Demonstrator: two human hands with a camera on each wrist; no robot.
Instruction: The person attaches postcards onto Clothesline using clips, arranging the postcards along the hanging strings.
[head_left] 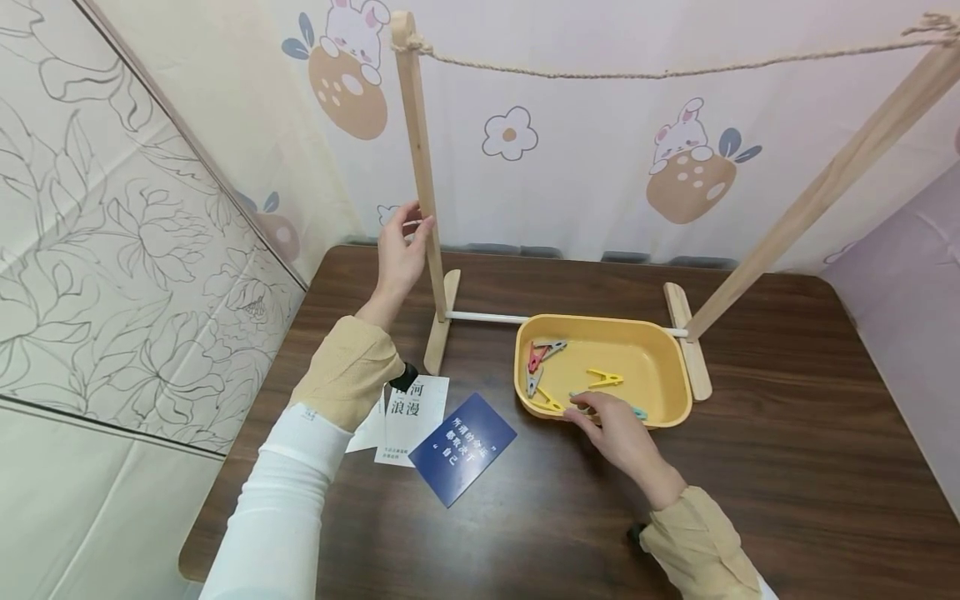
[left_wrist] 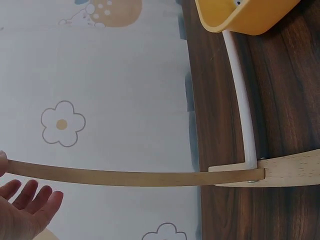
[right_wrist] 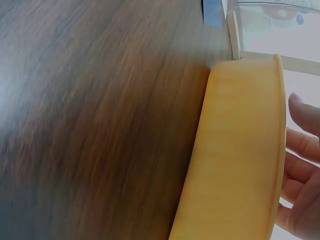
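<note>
My left hand (head_left: pixel 402 254) is at the left wooden post (head_left: pixel 420 142) of a frame with a rope (head_left: pixel 600 75) strung across its top. In the left wrist view, the thumb meets the post, and the loosely spread fingers (left_wrist: pixel 42 202) lie on its other side. My right hand (head_left: pixel 618 433) hovers over the near rim of a yellow plastic basin (head_left: pixel 678 375), its fingers loosely bent inside. Clothespins lie in the basin: a red clothespin (head_left: pixel 535 357), a yellow clothespin (head_left: pixel 604 379), grey ones and a blue clothespin (head_left: pixel 639 412) partly hidden by that hand. No held clothespin shows.
A dark blue card (head_left: pixel 462 450) overlaps white printed cards (head_left: pixel 423 408) on the brown wooden table (head_left: pixel 525 533). A white crossbar (head_left: pixel 487 317) joins the frame's feet and passes behind the basin. The right post (head_left: pixel 817 200) leans outward in view. A patterned curtain (head_left: pixel 585 167) hangs behind.
</note>
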